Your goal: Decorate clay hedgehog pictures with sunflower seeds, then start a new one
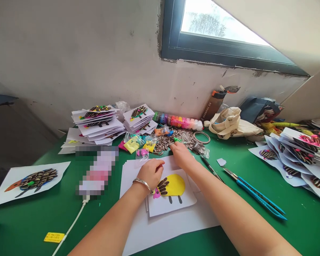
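A card [160,209] lies on white sheets in front of me. On it is a yellow clay body [177,183] with a pink face, two dark legs and several striped sunflower seeds [163,186] stuck at the face end. My left hand [150,174], with a bracelet at the wrist, rests over the card's upper left with fingers curled; what they hold, if anything, is hidden. Farther out, my right hand [180,153] reaches to the near edge of the loose sunflower seed pile [164,142]. Its fingers are bent together and their tips are hidden.
Small clay packets [134,143] lie left of the seeds. Tweezers [258,197] and a black pen [210,168] lie to the right. Card stacks [101,124] stand left and right [296,156]. A bottle [213,103] and cloth bag [229,122] line the wall. A cable [74,224] runs left.
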### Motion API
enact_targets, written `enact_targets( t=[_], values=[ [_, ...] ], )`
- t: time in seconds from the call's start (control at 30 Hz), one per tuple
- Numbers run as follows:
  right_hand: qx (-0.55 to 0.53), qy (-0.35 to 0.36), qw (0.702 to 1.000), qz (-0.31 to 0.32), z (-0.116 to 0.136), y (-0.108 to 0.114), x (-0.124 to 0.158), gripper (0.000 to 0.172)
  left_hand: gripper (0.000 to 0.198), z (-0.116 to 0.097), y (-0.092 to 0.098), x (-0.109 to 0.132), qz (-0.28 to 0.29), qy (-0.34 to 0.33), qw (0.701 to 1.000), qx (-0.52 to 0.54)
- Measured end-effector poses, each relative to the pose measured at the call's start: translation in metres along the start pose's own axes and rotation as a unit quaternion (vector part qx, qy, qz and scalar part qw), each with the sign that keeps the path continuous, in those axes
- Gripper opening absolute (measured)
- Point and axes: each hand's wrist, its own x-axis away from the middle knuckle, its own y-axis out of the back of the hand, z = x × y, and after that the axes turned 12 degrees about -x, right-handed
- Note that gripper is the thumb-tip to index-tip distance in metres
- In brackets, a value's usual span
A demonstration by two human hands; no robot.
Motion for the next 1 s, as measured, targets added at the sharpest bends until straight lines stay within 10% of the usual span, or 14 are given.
enact_targets(
  t=[0.33,0.53,0.8,1.0],
  values=[
    [0.005,-0.031,0.999,-0.039,0.003,0.010,0.002,0.020,0.024,0.001,-0.001,0.000,-0.005,0.001,1.000,0.002],
    [-0.070,-0.057,0.993,-0.076,0.013,0.031,0.049,0.025,0.024,0.001,-0.001,0.000,-0.004,0.001,1.000,0.000],
    [-0.528,-0.081,0.845,0.027,0.036,0.010,0.118,0.021,0.024,0.003,-0.003,-0.001,-0.002,-0.004,1.000,-0.001],
    [-0.482,-0.057,0.873,0.035,0.044,0.015,0.117,0.020,0.024,0.001,-0.001,-0.002,-0.003,-0.004,1.000,-0.005]
  ],
)
